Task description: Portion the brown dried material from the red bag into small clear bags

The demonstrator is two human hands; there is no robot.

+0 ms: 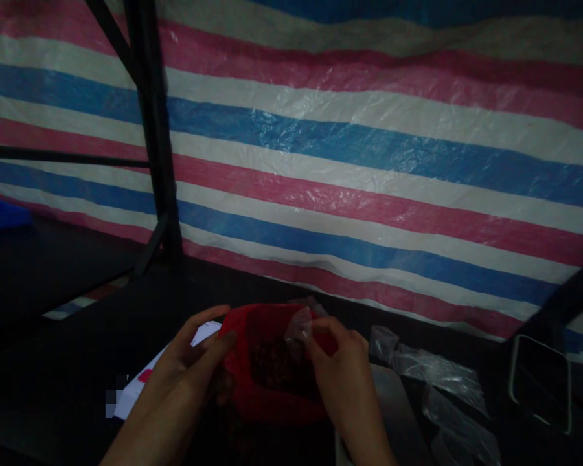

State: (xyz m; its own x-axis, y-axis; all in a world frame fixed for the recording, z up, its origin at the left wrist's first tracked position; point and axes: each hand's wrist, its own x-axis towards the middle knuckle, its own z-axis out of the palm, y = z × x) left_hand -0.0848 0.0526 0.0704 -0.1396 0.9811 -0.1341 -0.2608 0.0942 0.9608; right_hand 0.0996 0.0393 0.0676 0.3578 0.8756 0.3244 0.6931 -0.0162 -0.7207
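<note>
A red plastic bag [240, 382] stands with its mouth wide, and a mass of small dark brown pieces [276, 366] shows inside; their kind is too dim to tell. My left hand [187, 375] grips the bag's left rim between thumb and fingers. Over the right part of the opening, my right hand [344, 369] pinches a small clear plastic bag [298, 330], which hangs crumpled from the fingertips. Whether anything is in the clear bag cannot be made out. Just right of my right wrist lies a flat silvery surface [393, 401], partly covered by the forearm.
Clear plastic bags [437, 372] lie on the black table at the right, with a phone [539, 382] beyond them. White paper [133, 395] lies behind my left hand. A dark metal post [155, 129] rises before a striped plastic sheet [344, 142]. Something blue [2, 213] sits far left.
</note>
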